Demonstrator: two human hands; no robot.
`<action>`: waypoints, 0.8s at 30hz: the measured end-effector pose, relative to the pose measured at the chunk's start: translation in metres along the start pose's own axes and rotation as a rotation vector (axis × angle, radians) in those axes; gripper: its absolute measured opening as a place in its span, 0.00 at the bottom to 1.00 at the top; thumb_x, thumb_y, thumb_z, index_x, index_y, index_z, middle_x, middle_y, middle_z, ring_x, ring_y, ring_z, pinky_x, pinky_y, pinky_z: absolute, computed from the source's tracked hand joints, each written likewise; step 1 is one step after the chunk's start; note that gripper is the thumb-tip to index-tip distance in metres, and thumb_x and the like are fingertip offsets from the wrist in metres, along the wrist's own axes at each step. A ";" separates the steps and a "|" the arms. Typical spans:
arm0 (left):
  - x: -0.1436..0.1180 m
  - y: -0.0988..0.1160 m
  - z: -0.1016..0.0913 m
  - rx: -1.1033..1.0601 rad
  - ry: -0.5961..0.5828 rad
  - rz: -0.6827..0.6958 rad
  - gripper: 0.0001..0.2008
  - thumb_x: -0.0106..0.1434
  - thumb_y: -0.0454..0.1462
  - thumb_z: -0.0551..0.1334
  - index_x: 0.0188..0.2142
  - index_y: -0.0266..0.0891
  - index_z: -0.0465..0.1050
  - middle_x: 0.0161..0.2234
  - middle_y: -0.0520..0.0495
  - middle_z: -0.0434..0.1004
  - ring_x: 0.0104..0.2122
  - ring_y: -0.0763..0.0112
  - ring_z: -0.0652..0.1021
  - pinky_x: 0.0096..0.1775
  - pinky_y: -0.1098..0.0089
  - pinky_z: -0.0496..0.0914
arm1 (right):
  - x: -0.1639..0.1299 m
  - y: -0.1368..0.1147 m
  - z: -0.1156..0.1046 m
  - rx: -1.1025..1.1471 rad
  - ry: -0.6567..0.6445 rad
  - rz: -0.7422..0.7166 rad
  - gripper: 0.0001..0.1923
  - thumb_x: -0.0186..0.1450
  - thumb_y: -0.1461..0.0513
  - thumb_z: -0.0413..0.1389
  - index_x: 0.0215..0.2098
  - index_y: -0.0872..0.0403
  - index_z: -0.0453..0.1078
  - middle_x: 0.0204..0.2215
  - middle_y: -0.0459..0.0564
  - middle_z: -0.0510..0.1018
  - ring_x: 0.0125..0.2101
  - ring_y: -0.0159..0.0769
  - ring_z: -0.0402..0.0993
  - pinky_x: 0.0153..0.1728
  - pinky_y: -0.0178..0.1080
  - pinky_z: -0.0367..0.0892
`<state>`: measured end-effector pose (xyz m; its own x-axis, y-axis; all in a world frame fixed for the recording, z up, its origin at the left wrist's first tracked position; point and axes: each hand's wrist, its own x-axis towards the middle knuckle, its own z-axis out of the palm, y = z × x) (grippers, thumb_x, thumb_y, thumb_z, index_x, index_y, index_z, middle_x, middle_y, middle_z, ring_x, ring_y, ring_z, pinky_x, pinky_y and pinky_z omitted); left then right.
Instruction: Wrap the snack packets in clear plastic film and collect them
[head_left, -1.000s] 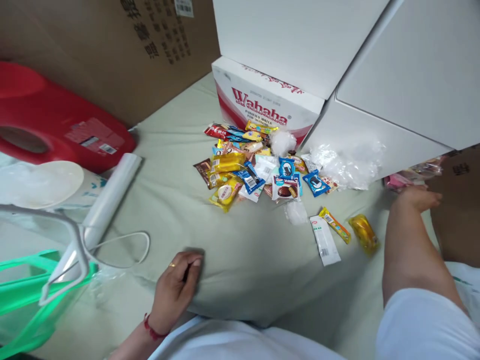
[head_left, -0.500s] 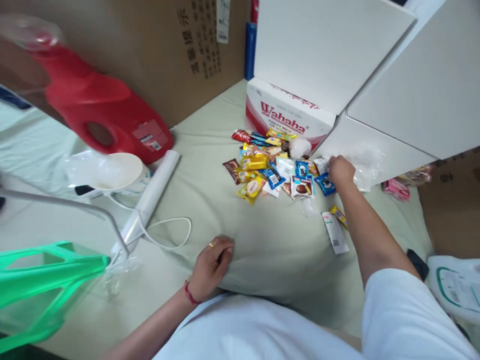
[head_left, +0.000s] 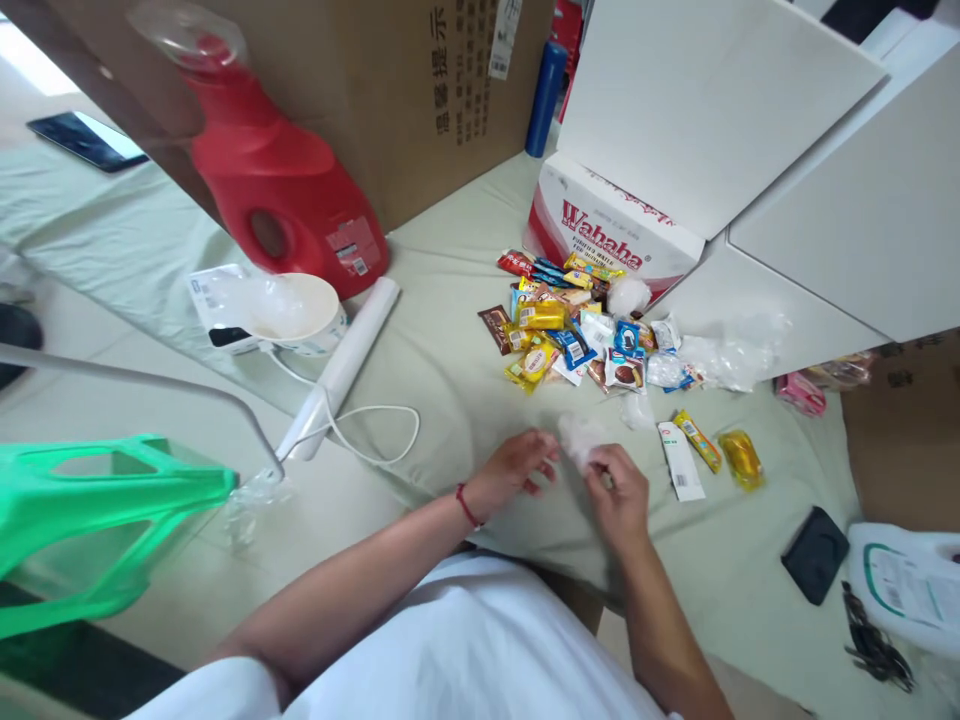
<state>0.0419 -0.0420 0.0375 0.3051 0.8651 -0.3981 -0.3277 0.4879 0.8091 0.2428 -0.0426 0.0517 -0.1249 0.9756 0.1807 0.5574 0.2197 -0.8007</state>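
Observation:
My right hand [head_left: 619, 490] pinches a crumpled clear plastic bag [head_left: 581, 440] above the sheet in front of me. Just left of it is my left hand [head_left: 517, 468], its fingers half curled and apart, with no thing visible in them; it wears a red cord on the wrist. Beyond the hands lies a pile of small wrapped snacks [head_left: 544, 318] in yellow, blue, brown and white packets. More crumpled clear plastic [head_left: 739, 352] lies at the pile's right side. A narrow white packet [head_left: 681, 462], a yellow bar [head_left: 697, 440] and a gold-yellow packet [head_left: 742, 460] lie right of my right hand.
A white and red carton [head_left: 600, 230] stands behind the snacks, against white panels. On the left are a red detergent bottle [head_left: 292, 190], a paper tub [head_left: 330, 320], a white roll [head_left: 345, 365], a cable and a green bag [head_left: 127, 460]. A black wallet-like item [head_left: 815, 555] lies right.
My right hand has come back from the snack pile toward me, now with clear plastic in it. My left hand has moved right and up to meet it. The view has shifted.

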 end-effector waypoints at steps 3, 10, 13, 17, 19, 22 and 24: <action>0.014 -0.007 0.010 0.026 0.019 0.061 0.22 0.56 0.55 0.69 0.33 0.39 0.71 0.28 0.52 0.72 0.27 0.72 0.73 0.27 0.73 0.68 | -0.014 -0.011 0.020 0.055 -0.069 0.005 0.12 0.68 0.51 0.57 0.31 0.47 0.75 0.29 0.50 0.76 0.34 0.42 0.71 0.41 0.44 0.68; -0.003 -0.013 0.000 0.433 0.250 0.380 0.12 0.63 0.44 0.63 0.29 0.40 0.78 0.28 0.49 0.75 0.31 0.70 0.72 0.36 0.70 0.66 | -0.005 -0.011 0.031 0.673 0.025 0.442 0.19 0.64 0.44 0.63 0.35 0.51 0.75 0.28 0.44 0.75 0.29 0.33 0.68 0.30 0.35 0.66; -0.006 -0.010 -0.008 0.309 0.286 0.309 0.12 0.59 0.46 0.66 0.29 0.40 0.76 0.26 0.51 0.73 0.29 0.71 0.71 0.32 0.71 0.65 | 0.002 -0.011 0.031 0.818 0.125 0.540 0.20 0.57 0.47 0.70 0.30 0.52 0.70 0.24 0.40 0.70 0.25 0.28 0.63 0.26 0.32 0.64; 0.002 -0.003 -0.018 -0.058 0.280 0.138 0.18 0.52 0.49 0.71 0.31 0.39 0.72 0.28 0.53 0.73 0.27 0.75 0.72 0.27 0.76 0.63 | 0.005 -0.007 0.023 1.021 0.197 0.675 0.25 0.48 0.52 0.76 0.30 0.52 0.65 0.23 0.37 0.67 0.21 0.24 0.60 0.19 0.28 0.59; 0.009 0.005 -0.021 -0.178 0.294 0.121 0.20 0.49 0.49 0.73 0.31 0.39 0.70 0.28 0.53 0.73 0.26 0.78 0.72 0.26 0.77 0.62 | 0.004 -0.003 0.016 1.083 0.248 0.685 0.28 0.46 0.54 0.77 0.30 0.52 0.64 0.23 0.37 0.66 0.20 0.22 0.57 0.16 0.26 0.54; 0.020 0.020 -0.021 -0.243 0.321 0.144 0.20 0.48 0.46 0.74 0.31 0.39 0.69 0.28 0.54 0.74 0.25 0.80 0.72 0.26 0.78 0.62 | 0.003 0.007 0.003 1.065 0.331 0.649 0.29 0.47 0.51 0.76 0.30 0.51 0.62 0.23 0.36 0.64 0.19 0.21 0.53 0.16 0.26 0.49; 0.024 0.029 -0.019 -0.195 0.323 0.165 0.18 0.49 0.46 0.73 0.30 0.39 0.68 0.29 0.53 0.75 0.24 0.79 0.73 0.25 0.77 0.62 | 0.003 0.014 -0.008 0.894 0.365 0.618 0.28 0.49 0.47 0.74 0.31 0.51 0.64 0.25 0.38 0.65 0.20 0.23 0.55 0.16 0.28 0.51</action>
<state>0.0229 -0.0046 0.0427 -0.0517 0.9107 -0.4099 -0.5216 0.3254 0.7887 0.2563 -0.0365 0.0457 0.2941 0.8905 -0.3471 -0.3603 -0.2331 -0.9032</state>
